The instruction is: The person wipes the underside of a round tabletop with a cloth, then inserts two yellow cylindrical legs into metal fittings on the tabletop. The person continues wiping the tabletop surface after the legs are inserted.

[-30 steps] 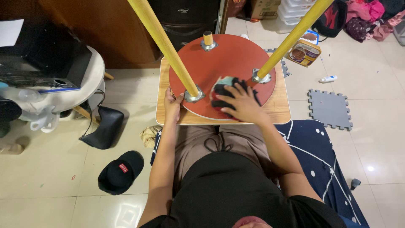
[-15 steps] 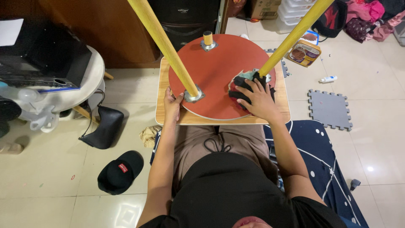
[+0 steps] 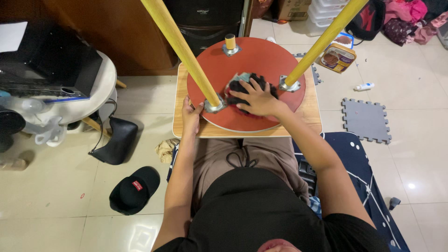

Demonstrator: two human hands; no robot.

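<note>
Here the right hand (image 3: 259, 99) presses flat, fingers spread, on a dark cloth (image 3: 242, 86) atop the red stool seat (image 3: 254, 60); the left hand (image 3: 190, 114) grips the seat's rim.

yellow legs (image 3: 179, 49) flank hand (image 3: 255, 98), disc centre open

Dark crumpled cloth (image 3: 246, 86) on upturned red round stool seat (image 3: 261, 60), between 2 yellow legs (image 3: 179, 49)
</note>
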